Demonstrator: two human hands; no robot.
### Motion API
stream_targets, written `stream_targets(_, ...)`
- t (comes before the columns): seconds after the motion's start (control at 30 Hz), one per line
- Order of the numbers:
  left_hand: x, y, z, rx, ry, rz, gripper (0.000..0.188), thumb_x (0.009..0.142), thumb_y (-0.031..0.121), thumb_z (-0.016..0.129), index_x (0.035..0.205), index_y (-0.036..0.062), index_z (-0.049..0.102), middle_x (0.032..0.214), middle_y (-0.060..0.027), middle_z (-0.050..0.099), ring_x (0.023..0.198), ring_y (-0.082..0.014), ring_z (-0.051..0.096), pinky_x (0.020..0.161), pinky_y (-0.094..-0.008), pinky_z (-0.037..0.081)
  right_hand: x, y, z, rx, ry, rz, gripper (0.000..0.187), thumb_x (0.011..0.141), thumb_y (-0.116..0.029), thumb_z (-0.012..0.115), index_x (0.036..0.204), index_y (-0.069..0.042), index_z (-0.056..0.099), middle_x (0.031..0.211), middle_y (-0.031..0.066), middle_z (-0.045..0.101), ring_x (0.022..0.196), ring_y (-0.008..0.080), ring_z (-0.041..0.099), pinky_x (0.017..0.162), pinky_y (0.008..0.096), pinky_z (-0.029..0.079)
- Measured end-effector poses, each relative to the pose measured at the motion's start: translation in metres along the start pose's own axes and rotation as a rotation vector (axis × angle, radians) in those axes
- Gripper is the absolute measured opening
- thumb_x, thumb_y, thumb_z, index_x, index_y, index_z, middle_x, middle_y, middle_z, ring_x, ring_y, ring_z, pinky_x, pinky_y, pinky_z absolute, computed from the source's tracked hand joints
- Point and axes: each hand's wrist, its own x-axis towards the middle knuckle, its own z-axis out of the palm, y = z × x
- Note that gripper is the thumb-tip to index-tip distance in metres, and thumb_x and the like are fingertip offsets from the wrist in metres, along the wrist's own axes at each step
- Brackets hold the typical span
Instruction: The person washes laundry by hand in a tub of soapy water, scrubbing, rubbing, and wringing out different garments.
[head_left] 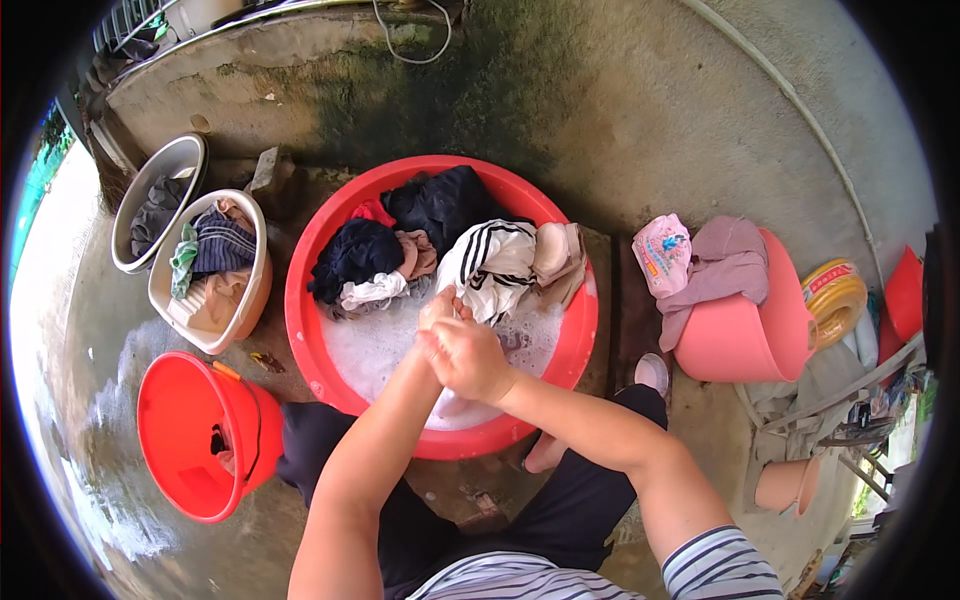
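Note:
My two closed hands meet above a large red basin point(302, 330) of soapy water point(365, 345). The fingers of my left hand point(441, 306) are curled at the far side, and my right hand point(470, 358) presses against it from the near side. Whatever may be between them is hidden by the fingers. Just beyond lies a white garment with black stripes point(488, 262), heaped with dark navy cloth point(357, 257), black cloth point(442, 205), a white bunched cloth point(375, 290) and a beige piece point(560, 255). Something pale pink point(458, 410) shows in the suds below my wrists.
Left of the basin stand a red bucket point(160, 400), a cream tub point(180, 322) of clothes and a grey tub point(128, 225). On the right, a pink basket point(730, 345) carries a mauve garment point(722, 262) and a pink packet point(662, 256). A wall point(620, 110) rises behind.

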Motion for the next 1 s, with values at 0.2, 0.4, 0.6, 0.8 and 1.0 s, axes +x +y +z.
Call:
stream_targets(0.2,-0.033,-0.002,0.038,0.004,-0.124,-0.105,0.025,0.083,0.027,0.046,0.083,0.0040,0.054,0.073,-0.0072,0.057,0.060,-0.0211,0.054,0.054,-0.0349,0.046,0.016,0.079,-0.025,0.034,-0.111,0.600,0.038,0.084,-0.032,0.046,0.065,0.000,0.053,0.063,0.0148,0.055,0.054,0.0290,0.053,0.052,0.0340,0.042)
stream_targets(0.4,-0.023,0.047,-0.004,0.618,0.267,0.506,0.041,0.084,0.040,0.047,0.067,0.0029,0.054,0.056,0.0000,0.048,0.050,-0.0093,0.042,0.044,-0.0239,0.032,0.009,0.040,-0.047,0.217,-0.871,0.587,0.034,0.077,-0.023,0.060,0.055,-0.001,0.046,0.050,0.0085,0.041,0.053,0.0083,0.039,0.049,0.0292,0.035)
stream_targets(0.6,-0.048,0.032,-0.005,1.082,-0.124,0.552,0.042,0.075,0.040,0.061,0.075,-0.0023,0.059,0.057,-0.0004,0.050,0.053,-0.0074,0.045,0.048,-0.0254,0.037,0.018,0.056,-0.090,0.784,-0.005,0.767,0.014,0.075,-0.015,0.060,0.077,-0.002,0.061,0.069,0.0002,0.055,0.069,0.0073,0.052,0.060,0.0209,0.040)
stream_targets(0.8,-0.055,0.040,-0.001,1.472,-0.077,1.005,0.030,0.068,0.023,0.068,0.063,-0.0033,0.055,0.052,-0.0113,0.044,0.049,-0.0161,0.044,0.048,-0.0310,0.035,0.008,0.121,-0.092,0.897,0.547,1.179,0.015,0.071,-0.020,0.061,0.070,-0.005,0.058,0.063,-0.0010,0.053,0.053,0.0059,0.044,0.045,0.0199,0.032)
stream_targets(1.0,-0.039,0.026,0.009,-0.143,-0.061,0.113,0.033,0.083,0.037,0.049,0.086,0.0051,0.054,0.076,-0.0066,0.060,0.066,-0.0171,0.057,0.062,-0.0299,0.046,0.000,0.035,-0.014,0.510,0.180,0.573,0.020,0.071,-0.019,0.062,0.083,-0.006,0.054,0.077,0.0050,0.051,0.073,0.0165,0.053,0.067,0.0294,0.043)
